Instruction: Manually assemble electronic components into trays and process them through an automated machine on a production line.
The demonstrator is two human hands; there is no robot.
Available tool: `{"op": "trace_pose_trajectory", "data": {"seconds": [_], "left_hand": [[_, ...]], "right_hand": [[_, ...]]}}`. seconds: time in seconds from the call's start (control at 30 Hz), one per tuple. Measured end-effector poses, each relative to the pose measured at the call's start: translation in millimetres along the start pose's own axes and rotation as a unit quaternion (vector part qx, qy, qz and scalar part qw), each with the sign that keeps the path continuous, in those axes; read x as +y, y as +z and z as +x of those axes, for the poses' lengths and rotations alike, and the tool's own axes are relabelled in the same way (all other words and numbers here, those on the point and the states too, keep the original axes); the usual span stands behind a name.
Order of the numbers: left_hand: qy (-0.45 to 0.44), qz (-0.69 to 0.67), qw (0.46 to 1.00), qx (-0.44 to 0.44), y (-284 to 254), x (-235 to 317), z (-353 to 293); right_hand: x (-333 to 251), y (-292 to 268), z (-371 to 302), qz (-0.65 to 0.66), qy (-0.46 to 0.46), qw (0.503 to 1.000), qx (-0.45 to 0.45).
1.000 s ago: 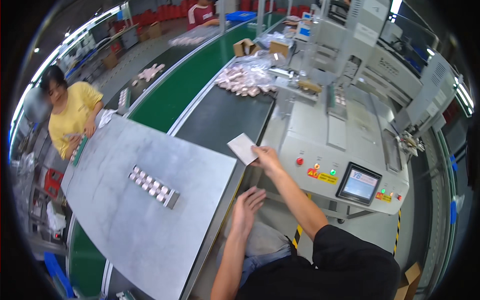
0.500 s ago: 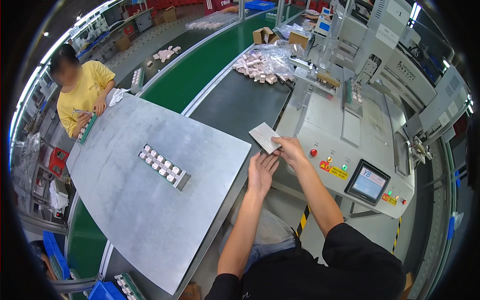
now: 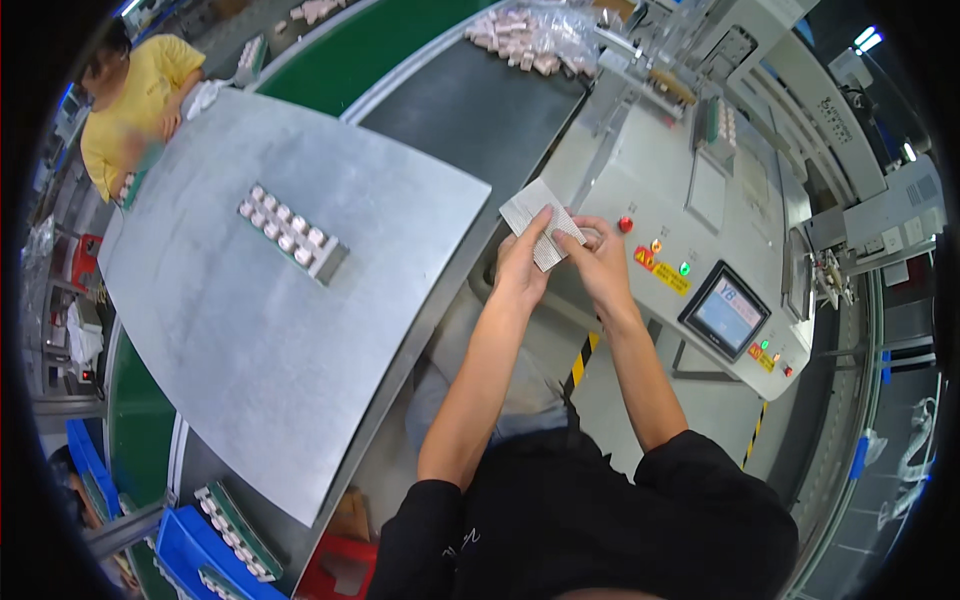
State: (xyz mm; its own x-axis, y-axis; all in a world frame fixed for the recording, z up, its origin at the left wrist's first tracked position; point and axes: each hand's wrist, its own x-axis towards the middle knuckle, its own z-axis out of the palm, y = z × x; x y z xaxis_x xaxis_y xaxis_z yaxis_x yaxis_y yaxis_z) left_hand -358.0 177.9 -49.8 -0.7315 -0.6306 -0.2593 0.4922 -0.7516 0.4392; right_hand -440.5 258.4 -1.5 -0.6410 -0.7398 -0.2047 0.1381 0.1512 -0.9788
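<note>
Both my hands grip a pale grey, thin rectangular sheet [image 3: 527,207] with fine rows of marks, held above the gap between the table and the machine. My left hand [image 3: 521,268] has its thumb on the sheet's face and its fingers behind. From the right, my right hand [image 3: 604,268] pinches it with the thumb on top; its fingers curl underneath, partly hidden. Whether this is one sheet or a thin stack, I cannot tell. To the left, a green fixture [image 3: 287,232] with two rows of pale pink-white blocks lies on the metal-topped table [image 3: 330,350].
The white machine [image 3: 640,185] at right carries buttons, a touchscreen [image 3: 724,310] and another loaded fixture [image 3: 715,135]. Pale blocks [image 3: 515,40] lie piled beside plastic bags at the back. A co-worker in yellow [image 3: 140,95] stands across the table. Blue bins [image 3: 185,545] are at lower left.
My left hand has come up from below and now grips the sheet with my right hand. The sheet has turned and tilted. The whole view has shifted, with the table appearing higher.
</note>
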Motion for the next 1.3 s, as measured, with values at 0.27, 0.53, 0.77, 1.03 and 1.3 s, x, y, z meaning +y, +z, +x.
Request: {"op": "trace_pose_trajectory", "data": {"seconds": [0.27,0.53,0.77,1.03,1.3], "left_hand": [[0.042,-0.016,0.998,0.041,10,3,-95],[0.125,0.118,0.985,0.030,33,19,-144],[0.170,0.233,0.956,0.045,34,34,-156],[0.226,0.221,0.948,0.044,33,40,-159],[0.227,0.305,0.924,0.037,30,71,-175]], "right_hand": [[-76,-18,-65,-0.251,-0.166,0.951,-0.067],[-94,3,-77,-0.209,-0.149,0.951,-0.170],[-107,13,-86,-0.293,-0.179,0.928,-0.142],[-118,40,-100,-0.357,-0.249,0.897,-0.077],[-128,41,-99,-0.373,-0.314,0.860,-0.151]]}}
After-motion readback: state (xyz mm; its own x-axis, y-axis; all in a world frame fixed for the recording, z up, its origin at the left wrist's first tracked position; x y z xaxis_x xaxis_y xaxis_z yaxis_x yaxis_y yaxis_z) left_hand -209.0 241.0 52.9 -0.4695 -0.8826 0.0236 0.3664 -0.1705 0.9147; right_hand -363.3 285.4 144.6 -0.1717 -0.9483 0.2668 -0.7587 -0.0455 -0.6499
